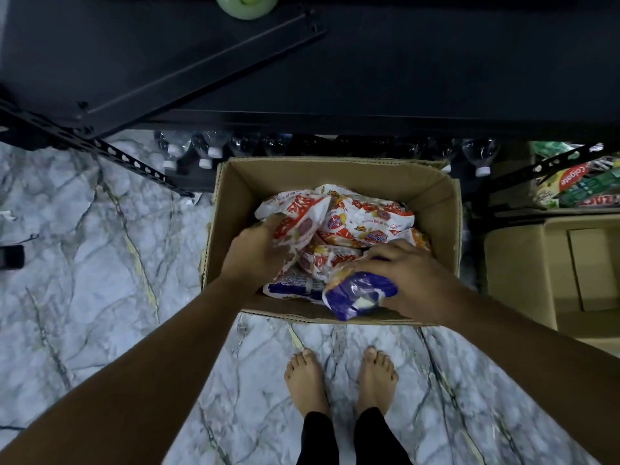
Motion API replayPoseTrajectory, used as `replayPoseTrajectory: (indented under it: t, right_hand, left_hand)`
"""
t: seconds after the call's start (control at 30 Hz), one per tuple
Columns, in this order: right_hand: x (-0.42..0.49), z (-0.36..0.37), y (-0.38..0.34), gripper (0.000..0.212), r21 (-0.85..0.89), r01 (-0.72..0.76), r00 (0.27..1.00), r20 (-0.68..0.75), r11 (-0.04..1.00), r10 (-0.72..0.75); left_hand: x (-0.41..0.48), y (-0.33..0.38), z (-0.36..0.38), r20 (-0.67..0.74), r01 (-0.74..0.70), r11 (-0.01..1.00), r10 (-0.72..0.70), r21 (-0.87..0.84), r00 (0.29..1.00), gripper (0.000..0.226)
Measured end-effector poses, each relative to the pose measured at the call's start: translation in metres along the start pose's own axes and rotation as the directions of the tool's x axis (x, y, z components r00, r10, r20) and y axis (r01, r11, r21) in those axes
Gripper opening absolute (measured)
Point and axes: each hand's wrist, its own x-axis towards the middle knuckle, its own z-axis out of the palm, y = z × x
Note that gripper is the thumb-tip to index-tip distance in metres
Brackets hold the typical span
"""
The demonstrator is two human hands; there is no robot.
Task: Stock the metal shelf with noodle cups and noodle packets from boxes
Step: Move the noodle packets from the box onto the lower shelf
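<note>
Inside the cardboard box (335, 169), the left hand (258, 253) grips a red-white noodle packet (297, 223). The right hand (406, 280) curls round a purple packet (355, 295) at the near edge. Both packets look light, crinkly and probably slippery, so better to hold them mid-body.

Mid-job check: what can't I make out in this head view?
Left hand fingertips: hidden under the red-and-white packet, grip unclear.
Cardboard box bottom layer: buried under top packets, count unknown.
Green round item on the metal shelf: cut by top edge.
Bottles below: dim, labels unreadable.
</note>
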Motion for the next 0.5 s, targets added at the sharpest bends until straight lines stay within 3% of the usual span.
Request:
replayPoseTrajectory:
  t: [0.07, 0.13, 0.2, 0.3, 0.37, 0.4, 0.47, 0.5]
  right_hand:
    - [-0.007, -0.01, 0.007, 0.076, -0.111, 0.109, 0.991, -0.066, 0.988, -0.117]
    - [-0.009, -0.016, 0.007, 0.069, -0.189, 0.078, 0.991, -0.095, 0.979, -0.098]
    - [-0.007, -0.009, 0.011, 0.057, -0.151, -0.032, 0.996, -0.082, 0.988, 0.02]
    - [-0.003, 0.012, 0.017, 0.053, 0.142, -0.168, 0.976, -0.115, 0.976, 0.185]
    - [0.0, 0.025, 0.012, 0.069, 0.38, -0.24, 0.9, -0.257, 0.893, 0.351]
    - [0.001, 0.031, 0.008, 0.078, 0.465, -0.288, 0.829, -0.316, 0.837, 0.461]
    - [0.003, 0.039, 0.004, 0.088, 0.56, -0.384, 0.682, -0.364, 0.734, 0.634]
    - [0.004, 0.043, 0.004, 0.09, 0.577, -0.418, 0.645, -0.356, 0.702, 0.676]
  left_hand:
    - [-0.007, -0.011, -0.013, 0.001, 0.083, 0.966, -0.085, -0.246, 0.996, 0.052]
    - [-0.014, -0.022, -0.021, 0.049, 0.148, 0.9, -0.14, -0.409, 0.989, 0.047]
    - [-0.019, -0.028, -0.019, 0.109, 0.161, 0.93, -0.131, -0.332, 0.985, 0.048]
    - [-0.021, -0.026, -0.005, 0.184, 0.16, 0.974, -0.13, -0.159, 0.974, 0.055]
    - [-0.02, -0.021, 0.005, 0.162, 0.165, 0.97, -0.137, -0.178, 0.977, 0.058]
    - [-0.018, -0.019, 0.008, 0.125, 0.16, 0.974, -0.141, -0.161, 0.982, 0.059]
    - [-0.012, -0.012, 0.012, 0.043, 0.165, 0.986, -0.164, -0.018, 0.986, 0.063]
    - [-0.01, -0.007, 0.012, 0.015, 0.167, 0.985, -0.168, 0.05, 0.986, 0.067]
